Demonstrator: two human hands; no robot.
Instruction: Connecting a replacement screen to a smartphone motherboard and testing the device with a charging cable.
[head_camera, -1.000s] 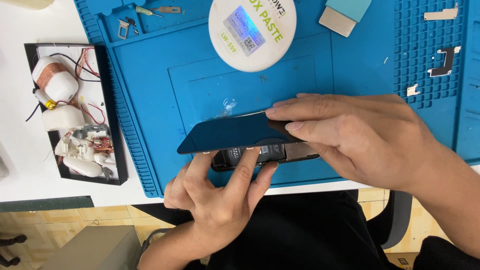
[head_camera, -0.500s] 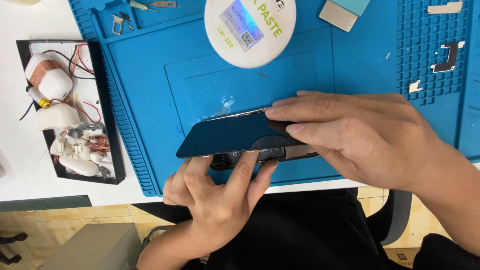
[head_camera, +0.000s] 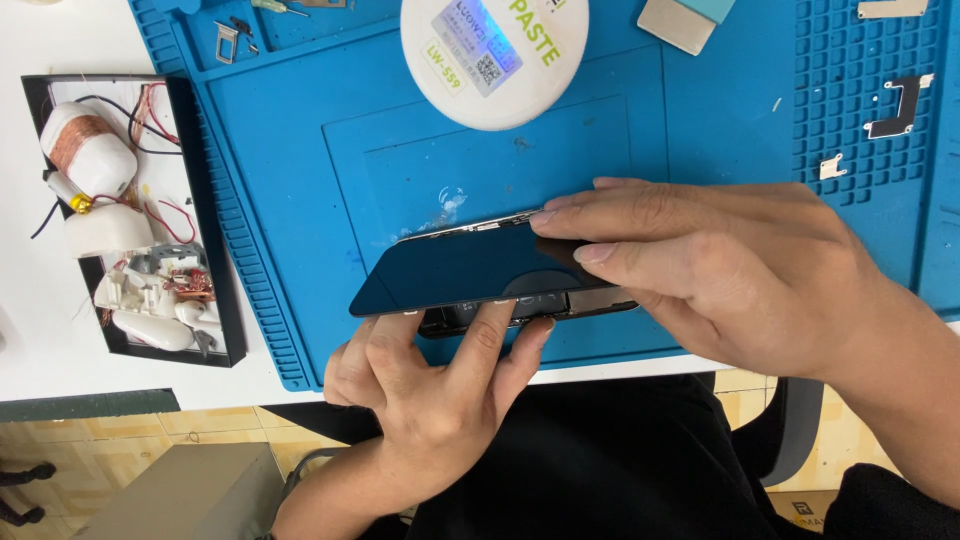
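A dark phone screen (head_camera: 465, 268) is tilted up off the phone body (head_camera: 530, 308) near the front edge of the blue mat (head_camera: 290, 200). The right hand (head_camera: 720, 265) holds the screen's right end. The left hand (head_camera: 430, 385) grips the phone body from below. A round white tub (head_camera: 495, 55) sits further back
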